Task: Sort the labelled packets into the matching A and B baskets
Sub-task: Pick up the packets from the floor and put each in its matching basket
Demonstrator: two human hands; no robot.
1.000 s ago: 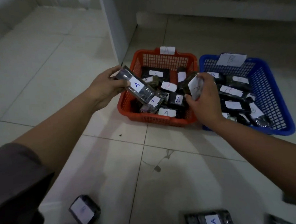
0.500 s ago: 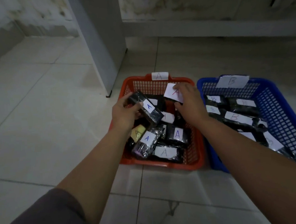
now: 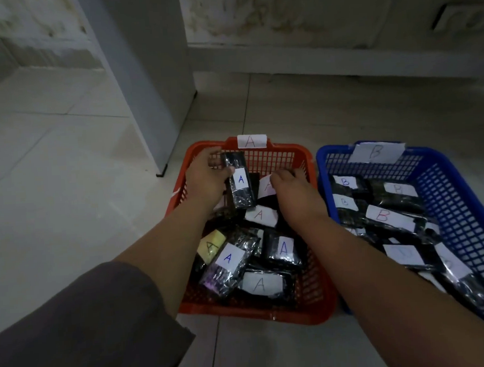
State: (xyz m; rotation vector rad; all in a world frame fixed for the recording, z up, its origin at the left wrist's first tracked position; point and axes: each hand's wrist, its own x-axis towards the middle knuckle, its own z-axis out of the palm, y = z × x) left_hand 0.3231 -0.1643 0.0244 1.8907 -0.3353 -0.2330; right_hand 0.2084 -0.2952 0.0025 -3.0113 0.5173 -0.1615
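- Head view: an A-labelled packet (image 3: pixel 239 183) is gripped by the left hand (image 3: pixel 206 179) over the orange basket (image 3: pixel 308 307), centre frame.
- A second A-labelled packet (image 3: pixel 266 186) is held under the right hand (image 3: pixel 289 191); its grip cannot be told.
- Placing is in hand; release of both packets is judged next.

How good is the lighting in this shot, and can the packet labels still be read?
Head view: dim and bluish, wide-angle bending at edges; the A on the packet in the left hand reads clearly, near blue basket labels wash out.

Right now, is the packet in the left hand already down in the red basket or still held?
Still held. The left hand grips the packet above the pile, inside the red basket marked A.
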